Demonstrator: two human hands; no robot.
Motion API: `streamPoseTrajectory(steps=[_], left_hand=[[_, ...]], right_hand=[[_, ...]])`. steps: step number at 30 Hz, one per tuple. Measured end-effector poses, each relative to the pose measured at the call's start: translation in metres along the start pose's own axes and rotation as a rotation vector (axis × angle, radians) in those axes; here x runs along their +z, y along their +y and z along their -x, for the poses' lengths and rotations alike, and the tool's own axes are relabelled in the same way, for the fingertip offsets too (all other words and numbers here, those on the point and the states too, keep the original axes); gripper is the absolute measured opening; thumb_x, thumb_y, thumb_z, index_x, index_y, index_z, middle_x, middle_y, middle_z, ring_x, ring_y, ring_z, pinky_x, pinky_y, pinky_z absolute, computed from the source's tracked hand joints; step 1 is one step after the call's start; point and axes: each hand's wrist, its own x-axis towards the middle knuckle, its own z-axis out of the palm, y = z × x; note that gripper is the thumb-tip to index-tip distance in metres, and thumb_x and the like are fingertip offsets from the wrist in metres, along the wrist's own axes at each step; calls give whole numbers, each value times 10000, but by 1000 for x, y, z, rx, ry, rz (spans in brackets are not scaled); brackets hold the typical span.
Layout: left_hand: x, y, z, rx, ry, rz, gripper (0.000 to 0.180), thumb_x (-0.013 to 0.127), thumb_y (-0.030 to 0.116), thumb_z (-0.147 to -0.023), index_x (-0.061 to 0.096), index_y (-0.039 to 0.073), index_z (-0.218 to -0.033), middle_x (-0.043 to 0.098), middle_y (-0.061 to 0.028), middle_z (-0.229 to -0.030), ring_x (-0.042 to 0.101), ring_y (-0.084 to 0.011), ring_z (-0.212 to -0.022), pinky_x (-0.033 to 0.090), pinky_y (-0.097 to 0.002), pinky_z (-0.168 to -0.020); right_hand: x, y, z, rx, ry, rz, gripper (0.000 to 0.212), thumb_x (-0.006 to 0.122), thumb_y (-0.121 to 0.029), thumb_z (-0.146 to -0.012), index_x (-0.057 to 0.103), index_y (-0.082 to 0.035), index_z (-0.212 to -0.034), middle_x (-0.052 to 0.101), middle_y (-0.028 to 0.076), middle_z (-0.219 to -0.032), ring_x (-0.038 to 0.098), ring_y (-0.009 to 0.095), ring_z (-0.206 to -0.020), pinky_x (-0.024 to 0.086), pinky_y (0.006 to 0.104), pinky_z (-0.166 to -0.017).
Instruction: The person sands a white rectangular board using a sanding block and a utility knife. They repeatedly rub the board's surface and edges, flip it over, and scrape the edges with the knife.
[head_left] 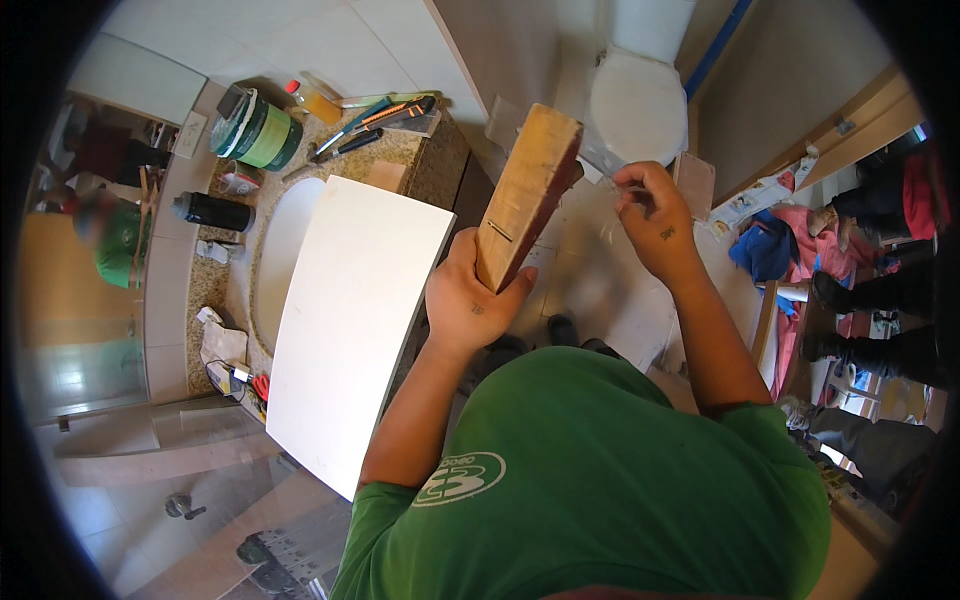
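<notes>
In my left hand [470,295] is a long wooden block [528,195], its fingers wrapped round the lower end. The block is tilted, its far end raised away from me. A small metal piece like a nail [500,232] lies against its light face; the side face is dark reddish. My right hand [655,220] is raised to the right of the block, apart from it. Its fingers are curled in, with thumb and forefinger close together; whatever they may pinch is too small to make out. A white board [350,320] lies left of my left forearm, partly over the sink [285,255].
On the granite counter [415,155] stand a green bucket [262,135], a dark bottle [213,212] and an orange bottle [316,102], beside a hammer [345,132] and utility knife [400,110]. A toilet [640,105] stands ahead. Other people's legs [880,350] and cloths [800,240] are at right.
</notes>
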Motion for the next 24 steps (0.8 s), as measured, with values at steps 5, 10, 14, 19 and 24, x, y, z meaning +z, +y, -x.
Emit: streamPoseTrajectory(steps=[5,10,14,19,24], left_hand=[[-14,24,0,88,76,-223,545,869,304,-741,630,37,-1151,718,-177,-918,728,-367,-795,577,-417,-713],[-30,47,4,388,208,-276,569,895,255,-697,651,19,-1153,704,-138,-852,716,-329,-718,570,-392,-653],[-41,64,2,519,265,-225,564,906,207,-667,657,4,-1131,702,-137,-847,706,-316,-688,562,-381,-627],[-52,78,3,546,246,-229,562,907,177,-643,665,-13,-1113,709,-150,-857,698,-313,-675,558,-373,-632],[-46,78,-1,515,240,-187,569,909,183,-656,667,-26,-1128,711,-158,-875,709,-306,-710,569,-375,-670]], right_hand=[[-14,-6,-1,290,-107,-181,240,636,-225,-1004,639,-5,-1098,634,82,-1164,615,179,-1020,498,322,-910],[-23,-40,-4,110,-214,-808,792,643,-615,-946,520,58,-1346,607,136,-1273,592,222,-1187,477,379,-989],[-36,-74,-4,59,-193,-697,1107,661,-790,-834,420,78,-1477,558,145,-1388,539,240,-1295,432,411,-1069],[-43,-89,0,93,-92,-622,1165,679,-806,-800,402,85,-1497,523,154,-1457,508,246,-1348,408,419,-1098],[-47,-71,2,110,-116,-629,1164,686,-800,-798,389,68,-1515,528,149,-1456,525,253,-1336,418,421,-1093]])
